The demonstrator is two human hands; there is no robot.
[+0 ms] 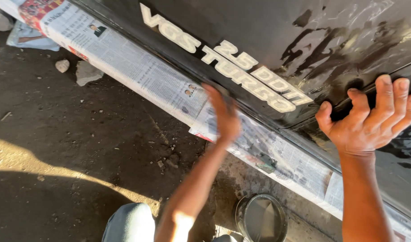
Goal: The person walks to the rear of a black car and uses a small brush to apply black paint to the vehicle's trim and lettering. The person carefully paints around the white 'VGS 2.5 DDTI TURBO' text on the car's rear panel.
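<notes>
The black car panel fills the upper right of the view, slanting down toward the right. It carries raised pale lettering and smeared, wet-looking streaks on its right part. Along its lower edge, sheets of newspaper mask the sill.

The left hand is blurred with motion. It lies flat against the panel's lower edge where paint meets newspaper, just below the lettering. It appears open with fingers together and seems to hold nothing, though the blur hides detail.

The right hand is open with fingers spread and slightly curled. Its fingertips press on the panel beside a dark seam. It grips nothing.

Judgement on method: keep the rubbing palm flat and the strokes along the edge, so the masking paper is not lifted. Keep the bracing hand off the wet streaks.

A round dark tin stands on the dirt ground below, near a bent knee. Small stones lie near the paper's far end.
</notes>
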